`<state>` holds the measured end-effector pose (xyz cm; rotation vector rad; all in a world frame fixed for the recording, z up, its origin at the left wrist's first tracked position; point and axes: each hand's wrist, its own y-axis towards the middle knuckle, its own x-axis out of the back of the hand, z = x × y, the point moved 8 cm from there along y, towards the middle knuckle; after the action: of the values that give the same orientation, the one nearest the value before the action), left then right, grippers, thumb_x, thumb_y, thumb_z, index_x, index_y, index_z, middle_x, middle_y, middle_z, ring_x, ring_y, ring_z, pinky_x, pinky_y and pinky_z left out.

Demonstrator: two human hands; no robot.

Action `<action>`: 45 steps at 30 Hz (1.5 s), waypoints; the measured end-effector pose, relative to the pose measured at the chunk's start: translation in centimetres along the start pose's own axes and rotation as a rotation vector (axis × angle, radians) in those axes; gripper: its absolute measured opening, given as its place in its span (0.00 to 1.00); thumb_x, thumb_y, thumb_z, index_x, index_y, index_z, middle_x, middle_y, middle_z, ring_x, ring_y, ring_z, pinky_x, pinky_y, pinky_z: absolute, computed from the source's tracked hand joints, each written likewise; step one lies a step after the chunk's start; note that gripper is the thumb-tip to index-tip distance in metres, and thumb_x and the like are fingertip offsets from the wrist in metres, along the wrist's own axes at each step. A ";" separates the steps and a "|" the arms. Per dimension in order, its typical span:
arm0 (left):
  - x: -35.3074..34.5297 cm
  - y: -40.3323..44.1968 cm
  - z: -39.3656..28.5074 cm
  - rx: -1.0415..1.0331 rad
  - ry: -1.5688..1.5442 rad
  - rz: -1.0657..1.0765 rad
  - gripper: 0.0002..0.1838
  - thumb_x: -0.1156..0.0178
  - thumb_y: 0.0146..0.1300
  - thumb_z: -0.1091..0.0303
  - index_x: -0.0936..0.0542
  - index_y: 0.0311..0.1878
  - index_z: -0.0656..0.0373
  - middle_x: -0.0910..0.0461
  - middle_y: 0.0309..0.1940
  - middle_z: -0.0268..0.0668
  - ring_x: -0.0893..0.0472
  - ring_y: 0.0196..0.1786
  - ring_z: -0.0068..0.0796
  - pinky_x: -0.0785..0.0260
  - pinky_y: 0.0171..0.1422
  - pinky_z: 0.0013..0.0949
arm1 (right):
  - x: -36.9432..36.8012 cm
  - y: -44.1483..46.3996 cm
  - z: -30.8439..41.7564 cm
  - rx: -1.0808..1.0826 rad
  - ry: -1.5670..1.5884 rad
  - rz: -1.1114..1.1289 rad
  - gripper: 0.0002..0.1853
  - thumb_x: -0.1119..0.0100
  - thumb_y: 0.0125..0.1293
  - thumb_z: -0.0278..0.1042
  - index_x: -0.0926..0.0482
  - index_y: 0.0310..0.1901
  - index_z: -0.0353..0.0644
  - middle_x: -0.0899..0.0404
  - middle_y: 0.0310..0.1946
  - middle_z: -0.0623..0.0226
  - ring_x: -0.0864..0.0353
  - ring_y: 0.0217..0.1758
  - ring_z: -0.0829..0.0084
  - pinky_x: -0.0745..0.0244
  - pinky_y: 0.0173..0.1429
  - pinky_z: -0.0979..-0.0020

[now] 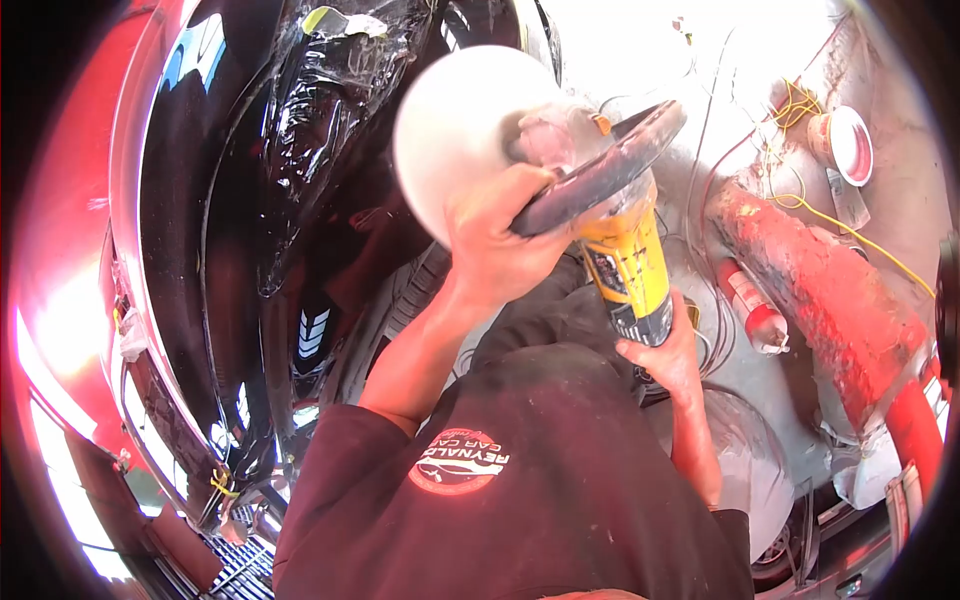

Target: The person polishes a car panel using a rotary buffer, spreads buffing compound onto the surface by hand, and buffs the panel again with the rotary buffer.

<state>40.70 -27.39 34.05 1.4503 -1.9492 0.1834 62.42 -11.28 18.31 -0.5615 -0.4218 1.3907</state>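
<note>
A yellow and black power polisher (632,262) is held between both hands, in front of the chest. My left hand (505,235) is wrapped round its curved black handle (600,175), close to the large round white pad (450,130). The fingers of my right hand (672,352) close on the rear end of the yellow body. The pad overlaps a glossy black car panel (235,200) in the view; whether they touch I cannot tell. Clear plastic film (330,110) lies on the black panel.
A red car panel (75,230) curves along the left. At the right are a worn red beam (820,290), a red and white bottle (755,310), a round container (850,147) and a yellow cord (850,232). Dark cables trail over the floor.
</note>
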 end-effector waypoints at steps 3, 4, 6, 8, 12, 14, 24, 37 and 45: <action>1.1 -2.0 -0.7 -0.036 0.041 0.050 0.15 0.18 0.48 0.76 0.17 0.34 0.62 0.18 0.23 0.34 0.20 0.24 0.23 0.30 0.30 0.29 | -1.6 -1.6 -1.3 -0.006 0.063 -0.005 0.54 0.16 0.42 0.33 0.34 0.73 0.33 0.19 0.60 0.60 0.21 0.64 0.72 0.29 0.70 0.66; 1.1 -2.7 -0.7 -0.041 0.057 0.071 0.13 0.18 0.50 0.78 0.16 0.34 0.62 0.17 0.24 0.32 0.20 0.25 0.19 0.29 0.31 0.27 | -1.9 -1.9 -2.1 -0.009 0.093 -0.005 0.54 0.16 0.42 0.33 0.34 0.73 0.34 0.19 0.60 0.61 0.21 0.64 0.72 0.29 0.70 0.66; 0.9 -3.7 -1.0 -0.081 0.055 0.111 0.15 0.19 0.46 0.79 0.18 0.33 0.64 0.18 0.24 0.37 0.19 0.24 0.27 0.29 0.31 0.29 | -2.3 -2.5 -4.4 -0.040 0.070 0.023 0.55 0.16 0.41 0.32 0.34 0.74 0.35 0.18 0.60 0.60 0.20 0.64 0.69 0.29 0.71 0.66; 0.7 -5.2 -1.0 -0.100 0.080 0.158 0.16 0.19 0.44 0.79 0.20 0.32 0.64 0.18 0.24 0.40 0.19 0.24 0.31 0.28 0.31 0.30 | -3.0 -2.8 -6.3 -0.032 0.070 0.055 0.55 0.15 0.41 0.32 0.34 0.74 0.36 0.18 0.60 0.59 0.20 0.64 0.68 0.28 0.71 0.65; 0.4 -7.4 -1.6 -0.144 0.103 0.203 0.16 0.23 0.43 0.84 0.23 0.31 0.65 0.22 0.22 0.41 0.21 0.23 0.35 0.28 0.30 0.33 | -4.1 -2.9 -8.3 -0.048 0.040 0.112 0.55 0.14 0.40 0.32 0.34 0.72 0.34 0.18 0.58 0.60 0.21 0.63 0.69 0.29 0.71 0.64; 0.5 -8.7 -1.2 -0.125 0.044 0.228 0.16 0.25 0.43 0.85 0.23 0.32 0.66 0.24 0.21 0.40 0.23 0.23 0.35 0.28 0.30 0.34 | -4.7 -3.2 -9.3 -0.031 0.046 0.117 0.56 0.13 0.39 0.34 0.35 0.73 0.34 0.18 0.59 0.59 0.21 0.65 0.68 0.30 0.71 0.63; -2.5 -12.2 1.5 -0.099 0.033 0.344 0.16 0.25 0.44 0.87 0.24 0.32 0.67 0.26 0.21 0.39 0.24 0.23 0.35 0.28 0.30 0.34 | -6.5 -2.8 -15.6 0.010 0.092 0.171 0.58 0.12 0.40 0.37 0.35 0.75 0.36 0.17 0.63 0.54 0.18 0.69 0.61 0.27 0.73 0.63; -8.2 -11.9 4.6 0.023 0.278 0.474 0.14 0.22 0.44 0.75 0.18 0.33 0.57 0.21 0.24 0.40 0.19 0.25 0.42 0.30 0.29 0.37 | -8.3 -0.9 -21.1 -0.137 0.374 0.219 0.54 0.13 0.40 0.34 0.32 0.72 0.37 0.20 0.61 0.64 0.23 0.66 0.71 0.32 0.73 0.66; -15.9 -9.3 9.9 0.118 0.305 0.532 0.11 0.20 0.57 0.74 0.16 0.36 0.63 0.21 0.23 0.28 0.26 0.29 0.10 0.32 0.32 0.22 | -7.7 3.1 -23.5 -0.184 0.493 0.183 0.48 0.16 0.43 0.31 0.29 0.70 0.36 0.19 0.58 0.65 0.22 0.63 0.74 0.30 0.70 0.69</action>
<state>46.76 -23.07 14.52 0.8764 -2.0451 0.7244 72.72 -21.53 -1.98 -1.0852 -0.1001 1.3362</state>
